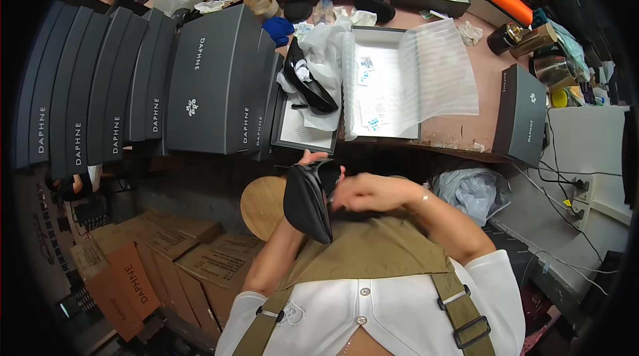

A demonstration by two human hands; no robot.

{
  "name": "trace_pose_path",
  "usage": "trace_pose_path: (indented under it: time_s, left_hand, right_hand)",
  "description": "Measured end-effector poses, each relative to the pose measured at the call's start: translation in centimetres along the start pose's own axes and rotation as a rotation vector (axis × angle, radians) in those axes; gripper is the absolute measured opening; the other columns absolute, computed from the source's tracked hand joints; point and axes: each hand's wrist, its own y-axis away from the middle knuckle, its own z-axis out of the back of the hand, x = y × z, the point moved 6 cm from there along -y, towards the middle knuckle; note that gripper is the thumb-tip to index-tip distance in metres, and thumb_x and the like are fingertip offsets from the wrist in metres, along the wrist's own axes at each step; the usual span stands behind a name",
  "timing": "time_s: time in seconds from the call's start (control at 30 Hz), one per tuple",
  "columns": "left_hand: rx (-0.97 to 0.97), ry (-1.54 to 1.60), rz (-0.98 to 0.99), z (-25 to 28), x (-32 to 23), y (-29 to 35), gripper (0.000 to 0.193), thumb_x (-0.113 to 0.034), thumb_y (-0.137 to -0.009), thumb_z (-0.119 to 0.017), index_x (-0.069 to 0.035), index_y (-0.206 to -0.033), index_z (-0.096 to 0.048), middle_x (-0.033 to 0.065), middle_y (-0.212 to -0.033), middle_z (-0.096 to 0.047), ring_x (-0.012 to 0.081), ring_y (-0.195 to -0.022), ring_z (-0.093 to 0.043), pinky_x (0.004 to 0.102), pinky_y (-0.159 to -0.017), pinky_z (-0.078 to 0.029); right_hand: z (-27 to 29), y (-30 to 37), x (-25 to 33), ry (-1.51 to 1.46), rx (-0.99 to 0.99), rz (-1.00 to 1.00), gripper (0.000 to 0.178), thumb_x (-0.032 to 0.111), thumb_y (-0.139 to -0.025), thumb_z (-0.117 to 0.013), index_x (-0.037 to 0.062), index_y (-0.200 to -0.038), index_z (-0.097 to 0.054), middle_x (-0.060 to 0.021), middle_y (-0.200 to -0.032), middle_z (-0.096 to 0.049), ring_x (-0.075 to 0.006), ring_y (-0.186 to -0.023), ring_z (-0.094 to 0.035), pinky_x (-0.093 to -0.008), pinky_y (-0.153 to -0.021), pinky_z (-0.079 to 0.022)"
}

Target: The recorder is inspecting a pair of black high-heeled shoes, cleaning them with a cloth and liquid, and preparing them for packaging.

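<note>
At the center of the frame, a person's left hand [313, 157] gripped a black shoe [306, 203], fingers closed around it, while the right hand [374, 191] met its right side, fingers bent, their hold impossible to tell. A second black shoe [319, 98] rested with white paper [327, 46] over a box [305, 135] on the surface [459, 131], upper center. Gray boxes [208, 83] lined the upper left.

Grey boxes [223, 83]: we read white capitals.
Orange carton [124, 286]: we read dark capitals.
White packets [365, 64]: we saw small blue print.
</note>
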Motion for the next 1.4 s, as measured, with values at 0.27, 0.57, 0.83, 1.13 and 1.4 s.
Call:
trace_pose_path:
  time_s: [0.27, 0.57, 0.83, 1.13, 1.4]
  left_hand:
    - [-0.102, -0.470, -0.222, 4.1, 1.1, -4.5, 0.040, -0.041, -0.098, -0.046, -0.004, -0.104, -0.060, 0.0038, -0.083, -0.062, 0.0124, -0.073, -0.059, 0.0319, -0.070, -0.050]
    - [0.292, 0.457, 0.057, -1.1, 3.7, -7.0, 0.051, -0.042, -0.093, -0.043, 0.001, -0.117, -0.054, 0.0235, -0.113, -0.060, 0.0436, -0.113, -0.054, 0.0608, -0.099, -0.041]
    - [0.042, 0.307, 0.133, -11.0, 6.4, -8.9, 0.050, -0.046, -0.097, -0.038, -0.004, -0.121, -0.051, 0.0181, -0.114, -0.059, 0.0370, -0.103, -0.060, 0.0562, -0.086, -0.052]
    - [0.072, -0.683, -0.069, -9.3, 1.5, -8.9, 0.052, -0.042, -0.096, -0.051, 0.000, -0.127, -0.051, 0.0090, -0.115, -0.060, 0.0166, -0.105, -0.058, 0.0310, -0.090, -0.047]
    - [-0.804, -1.226, -0.632, 0.3, -8.2, -18.3, 0.076, -0.029, -0.078, -0.070, 0.003, -0.138, -0.036, 0.0288, -0.123, -0.052, 0.0389, -0.114, -0.053, 0.0384, -0.094, -0.043]
  right_hand:
    - [1.4, -0.9, -0.7, 0.785, -0.338, -0.086, 0.023, 0.010, -0.079, -0.059, 0.0031, -0.100, -0.066, -0.0110, -0.096, -0.058, -0.0293, -0.089, -0.057, -0.0380, -0.078, -0.047]
    - [19.9, 10.5, 7.5, 0.973, -1.112, 0.024, 0.031, 0.008, -0.083, -0.063, 0.0032, -0.114, -0.061, -0.0152, -0.113, -0.057, -0.0325, -0.101, -0.058, -0.0380, -0.087, -0.046]
    - [30.9, 11.3, -1.0, 1.415, -1.064, -0.343, 0.064, 0.028, -0.087, -0.063, 0.0035, -0.140, -0.038, -0.0236, -0.140, -0.040, -0.0395, -0.129, -0.039, -0.0406, -0.108, -0.030]
    - [20.5, 9.8, -2.0, -0.145, -0.752, -0.221, 0.057, 0.020, -0.079, -0.072, -0.0070, -0.123, -0.049, -0.0221, -0.114, -0.057, -0.0279, -0.103, -0.057, -0.0333, -0.091, -0.044]
    - [24.0, 17.1, 1.3, 0.976, -0.743, -0.634, 0.066, 0.028, -0.077, -0.074, 0.0023, -0.131, -0.046, -0.0264, -0.129, -0.047, -0.0416, -0.107, -0.055, -0.0434, -0.090, -0.046]
